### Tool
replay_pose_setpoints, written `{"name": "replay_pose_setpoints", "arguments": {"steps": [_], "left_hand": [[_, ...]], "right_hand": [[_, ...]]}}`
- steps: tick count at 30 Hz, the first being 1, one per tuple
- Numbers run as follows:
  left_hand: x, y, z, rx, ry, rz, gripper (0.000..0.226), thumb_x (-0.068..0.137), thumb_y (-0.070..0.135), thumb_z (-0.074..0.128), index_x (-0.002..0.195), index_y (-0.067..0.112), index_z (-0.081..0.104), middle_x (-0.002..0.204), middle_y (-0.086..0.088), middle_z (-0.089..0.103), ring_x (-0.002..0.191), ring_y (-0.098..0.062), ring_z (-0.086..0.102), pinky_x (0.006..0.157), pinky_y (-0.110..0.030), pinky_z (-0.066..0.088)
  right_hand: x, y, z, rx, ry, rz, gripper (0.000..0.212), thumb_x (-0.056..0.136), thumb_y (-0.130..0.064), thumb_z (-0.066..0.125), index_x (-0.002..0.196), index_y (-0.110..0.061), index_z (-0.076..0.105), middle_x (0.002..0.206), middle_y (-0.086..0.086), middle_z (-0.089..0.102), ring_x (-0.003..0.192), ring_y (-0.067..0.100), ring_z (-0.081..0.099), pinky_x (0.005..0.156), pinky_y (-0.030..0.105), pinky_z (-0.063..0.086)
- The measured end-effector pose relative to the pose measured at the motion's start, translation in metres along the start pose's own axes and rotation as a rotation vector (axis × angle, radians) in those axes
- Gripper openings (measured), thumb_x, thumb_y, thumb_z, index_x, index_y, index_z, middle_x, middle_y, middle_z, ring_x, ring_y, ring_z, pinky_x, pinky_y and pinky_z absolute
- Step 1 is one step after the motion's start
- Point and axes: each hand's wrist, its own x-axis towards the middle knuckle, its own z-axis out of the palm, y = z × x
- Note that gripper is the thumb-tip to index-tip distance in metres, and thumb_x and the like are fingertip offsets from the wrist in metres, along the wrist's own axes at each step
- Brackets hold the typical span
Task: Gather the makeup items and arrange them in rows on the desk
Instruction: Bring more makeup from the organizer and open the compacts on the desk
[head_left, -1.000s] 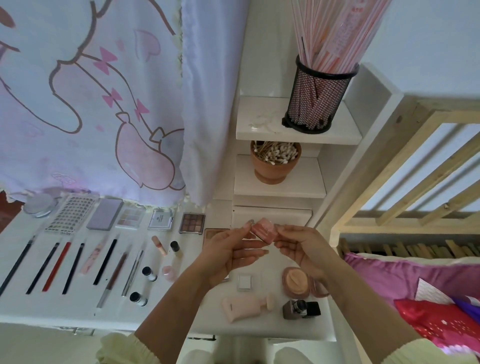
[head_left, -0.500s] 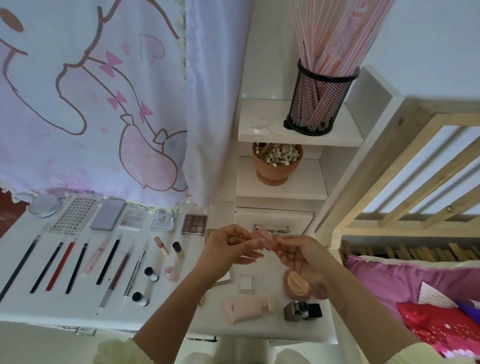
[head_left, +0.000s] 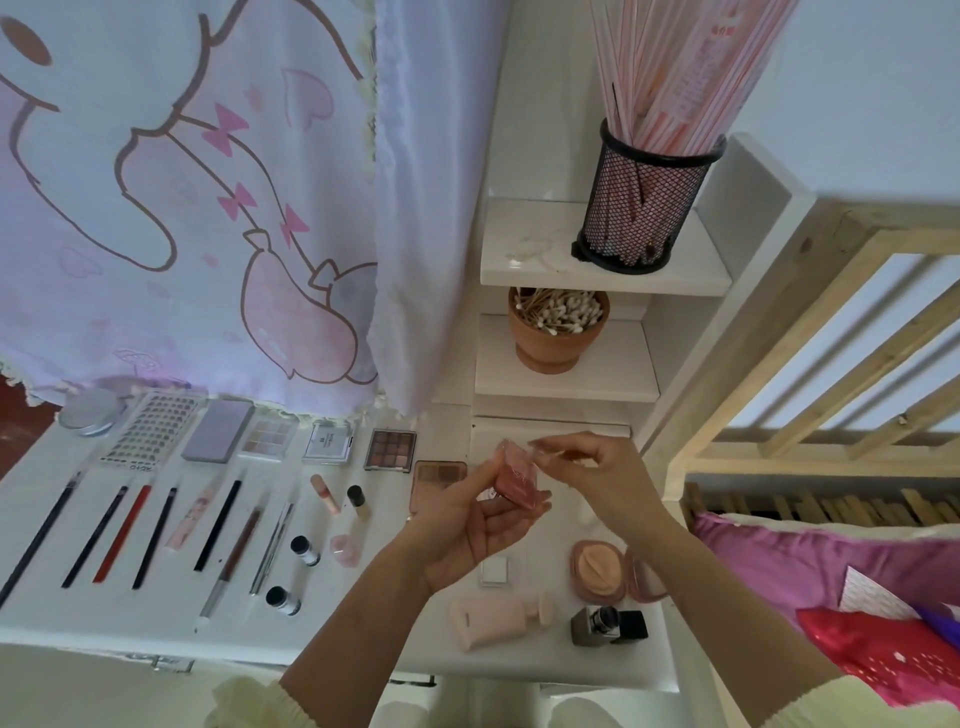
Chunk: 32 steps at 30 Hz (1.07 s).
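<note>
Brown palette (head_left: 435, 474) half behind left hand (head_left: 467, 530), straws (head_left: 670, 67) cut off above

L hand (head_left: 470, 527) holds pink compact (head_left: 519, 480) over desk (head_left: 156, 623) w/ R hand (head_left: 602, 480) pinching its top corner.

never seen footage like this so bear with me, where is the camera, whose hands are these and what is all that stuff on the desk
There is no machine here: a person wears one wide-angle camera on the head, looking forward and down, so the two arms entering from below are their own. The left hand holds a small pink case above the desk, and the right hand seems to pinch its top edge. At left, a row of palettes lies along the back, with pencils and brushes side by side in front. Below the hands lie a round powder compact, a pink tube and a dark bottle. A pot of cotton swabs stands on a shelf behind.
</note>
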Motion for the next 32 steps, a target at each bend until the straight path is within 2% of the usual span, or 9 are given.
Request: {"name": "replay_pose_setpoints", "arguments": {"steps": [2, 6, 9, 13, 17, 20, 22, 27, 32], "left_hand": [[0.001, 0.002, -0.002, -0.017, 0.01, 0.012, 0.054, 0.082, 0.04, 0.061, 0.119, 0.002, 0.059, 0.105, -0.023, 0.069, 0.092, -0.026, 0.071, 0.065, -0.023, 0.059], [0.005, 0.004, -0.007, -0.011, 0.002, 0.054, 0.044, 0.092, 0.038, 0.057, 0.124, 0.009, 0.059, 0.1, -0.017, 0.069, 0.091, -0.025, 0.071, 0.069, -0.024, 0.059], [0.007, 0.004, -0.007, -0.021, 0.008, 0.077, 0.044, 0.085, 0.037, 0.063, 0.123, 0.015, 0.062, 0.096, -0.015, 0.068, 0.08, -0.021, 0.071, 0.071, -0.026, 0.06], [0.007, 0.004, -0.007, -0.006, 0.009, 0.098, 0.046, 0.08, 0.037, 0.067, 0.12, 0.014, 0.065, 0.097, -0.013, 0.067, 0.078, -0.018, 0.07, 0.07, -0.026, 0.059], [0.009, 0.002, -0.009, 0.019, 0.003, 0.114, 0.044, 0.081, 0.036, 0.067, 0.119, 0.014, 0.064, 0.097, -0.009, 0.068, 0.081, -0.016, 0.068, 0.07, -0.026, 0.059], [0.011, 0.002, -0.012, 0.035, 0.005, 0.122, 0.049, 0.078, 0.036, 0.07, 0.121, 0.014, 0.063, 0.096, -0.01, 0.066, 0.084, -0.017, 0.066, 0.068, -0.026, 0.058], [0.011, 0.001, -0.013, 0.036, 0.014, 0.127, 0.051, 0.076, 0.036, 0.071, 0.122, 0.015, 0.064, 0.096, -0.01, 0.066, 0.088, -0.019, 0.065, 0.069, -0.028, 0.058], [0.013, 0.001, -0.016, 0.029, 0.024, 0.125, 0.048, 0.08, 0.034, 0.068, 0.124, 0.014, 0.063, 0.098, -0.013, 0.065, 0.086, -0.021, 0.067, 0.074, -0.031, 0.06], [0.012, -0.003, -0.014, 0.026, -0.002, 0.09, 0.032, 0.09, 0.033, 0.062, 0.112, 0.01, 0.066, 0.096, -0.013, 0.066, 0.086, -0.02, 0.068, 0.076, -0.029, 0.059]], "right_hand": [[0.0, -0.009, -0.002, -0.089, -0.007, -0.111, 0.013, 0.08, -0.022, 0.077, 0.09, -0.031, 0.076, 0.089, -0.014, 0.075, 0.085, 0.003, 0.068, 0.079, 0.024, 0.053], [-0.01, -0.03, -0.002, -0.23, -0.191, -0.174, 0.014, 0.08, -0.032, 0.075, 0.087, -0.044, 0.072, 0.085, -0.023, 0.073, 0.086, -0.007, 0.066, 0.08, 0.012, 0.051], [-0.01, -0.03, 0.002, -0.345, -0.242, -0.198, 0.026, 0.082, -0.025, 0.075, 0.09, -0.05, 0.07, 0.091, -0.024, 0.072, 0.092, -0.008, 0.065, 0.089, 0.018, 0.051], [-0.008, -0.028, 0.003, -0.369, -0.245, -0.216, 0.033, 0.082, -0.022, 0.076, 0.083, -0.054, 0.068, 0.089, -0.02, 0.074, 0.09, -0.001, 0.067, 0.086, 0.022, 0.053], [-0.007, -0.025, 0.006, -0.429, -0.268, -0.261, 0.024, 0.082, -0.022, 0.074, 0.097, -0.041, 0.074, 0.09, -0.012, 0.075, 0.088, 0.005, 0.069, 0.085, 0.02, 0.052], [-0.005, -0.021, 0.01, -0.497, -0.269, -0.298, 0.015, 0.083, -0.027, 0.069, 0.095, -0.025, 0.078, 0.089, 0.005, 0.074, 0.086, 0.024, 0.068, 0.08, 0.039, 0.054], [-0.004, -0.019, 0.012, -0.533, -0.266, -0.324, 0.018, 0.082, -0.029, 0.064, 0.093, -0.021, 0.076, 0.084, 0.008, 0.073, 0.08, 0.028, 0.067, 0.075, 0.045, 0.053], [-0.005, -0.015, 0.017, -0.542, -0.253, -0.355, 0.028, 0.077, -0.035, 0.056, 0.092, -0.021, 0.075, 0.077, 0.002, 0.072, 0.071, 0.025, 0.066, 0.072, 0.043, 0.054], [-0.004, -0.014, 0.015, -0.49, -0.228, -0.329, 0.02, 0.079, -0.017, 0.066, 0.095, -0.02, 0.077, 0.083, 0.0, 0.074, 0.079, 0.02, 0.068, 0.078, 0.036, 0.053]]}}
